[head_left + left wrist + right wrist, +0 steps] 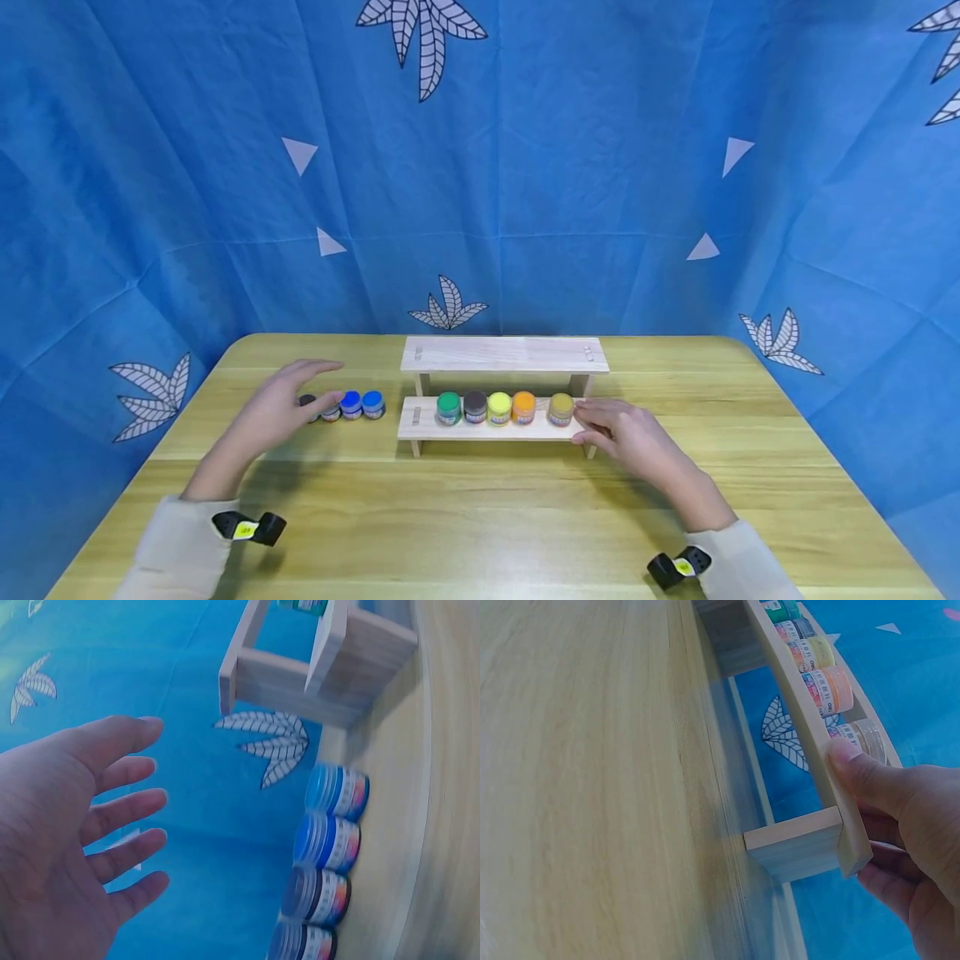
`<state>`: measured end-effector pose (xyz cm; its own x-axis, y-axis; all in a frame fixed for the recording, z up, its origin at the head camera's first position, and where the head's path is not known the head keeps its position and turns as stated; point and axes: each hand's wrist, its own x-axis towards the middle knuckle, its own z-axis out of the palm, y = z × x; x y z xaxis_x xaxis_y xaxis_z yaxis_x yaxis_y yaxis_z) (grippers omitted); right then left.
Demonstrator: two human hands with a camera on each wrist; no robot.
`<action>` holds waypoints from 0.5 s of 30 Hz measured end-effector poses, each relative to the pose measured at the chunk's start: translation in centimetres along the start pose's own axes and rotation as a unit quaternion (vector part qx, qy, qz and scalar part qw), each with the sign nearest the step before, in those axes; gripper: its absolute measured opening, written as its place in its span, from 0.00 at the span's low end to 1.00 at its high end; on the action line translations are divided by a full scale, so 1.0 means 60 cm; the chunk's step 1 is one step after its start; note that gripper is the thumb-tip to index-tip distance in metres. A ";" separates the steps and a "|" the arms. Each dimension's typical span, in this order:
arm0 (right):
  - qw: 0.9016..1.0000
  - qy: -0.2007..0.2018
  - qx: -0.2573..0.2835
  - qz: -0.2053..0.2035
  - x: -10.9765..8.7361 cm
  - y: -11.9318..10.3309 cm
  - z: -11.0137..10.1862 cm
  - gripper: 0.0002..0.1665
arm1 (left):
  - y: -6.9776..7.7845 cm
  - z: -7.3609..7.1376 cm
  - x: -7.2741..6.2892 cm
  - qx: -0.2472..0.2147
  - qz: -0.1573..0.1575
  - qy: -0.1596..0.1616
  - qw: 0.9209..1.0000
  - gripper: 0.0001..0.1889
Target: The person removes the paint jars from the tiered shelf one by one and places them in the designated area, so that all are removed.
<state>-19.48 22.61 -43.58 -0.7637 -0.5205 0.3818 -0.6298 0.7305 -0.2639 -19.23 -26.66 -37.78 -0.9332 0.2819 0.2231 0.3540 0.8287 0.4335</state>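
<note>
A two-tier wooden shelf [506, 355] stands on the table, with a row of paint jars along its lower step. From the left these are a green jar [448, 408], a dark jar [475, 407], a light yellow jar [499, 408], an orange jar [523, 407] and, after a gap, a dark yellow jar [561, 409]. My right hand [633, 437] is at the step's right end, fingertips right at the dark yellow jar and thumb by the front edge. Palm facing the blue jars [327, 840], my left hand [90, 817] hovers with spread fingers, holding nothing.
Left of the shelf, several jars stand in a row on the wooden table [480, 517], with a light blue jar [372, 404] nearest the shelf. A blue patterned curtain [525, 167] hangs behind and around the table.
</note>
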 end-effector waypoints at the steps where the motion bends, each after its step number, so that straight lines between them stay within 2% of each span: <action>1: 1.000 0.000 0.000 0.000 0.000 0.000 0.000 0.27 | 0.004 0.002 0.001 -0.002 0.002 -0.002 1.000 0.28; 8: 1.000 0.003 0.002 -0.002 0.000 0.003 0.000 0.27 | 0.033 0.020 0.009 -0.017 0.032 -0.006 0.999 0.28; 15: 1.000 0.007 0.001 -0.007 -0.001 0.003 0.002 0.27 | 0.061 0.044 0.019 -0.044 0.042 -0.017 0.998 0.27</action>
<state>-19.58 22.72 -43.73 -0.7529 -0.5237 0.3985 -0.6404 0.7225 -0.2605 -19.15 -22.06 -38.26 -0.9012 0.3652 0.2333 0.4333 0.7561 0.4904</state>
